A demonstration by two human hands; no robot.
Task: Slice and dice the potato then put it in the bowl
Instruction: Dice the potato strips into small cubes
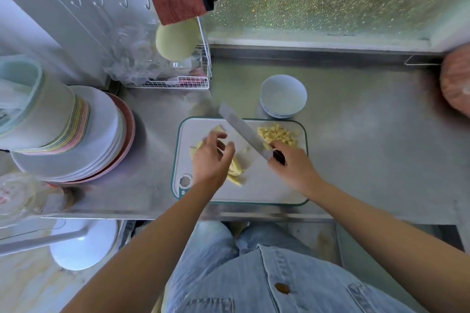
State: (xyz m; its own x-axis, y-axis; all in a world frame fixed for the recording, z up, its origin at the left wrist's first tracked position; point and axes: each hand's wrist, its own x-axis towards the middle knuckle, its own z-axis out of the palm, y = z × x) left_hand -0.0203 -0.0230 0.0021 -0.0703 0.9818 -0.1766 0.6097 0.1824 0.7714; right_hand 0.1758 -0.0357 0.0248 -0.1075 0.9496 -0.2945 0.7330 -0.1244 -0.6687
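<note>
A stack of plates [76, 134] is seen at the left of the steel counter [368, 147]. On the white cutting board [254, 188], potato strips [235, 171] are covered by the left hand [211, 157], fingers loosely spread, nothing gripped. A knife [244, 132] is held by the right hand [292, 162], its blade angled up-left. Diced potato [278, 134] is piled at the board's far right corner, just before the empty bowl [283, 95].
</note>
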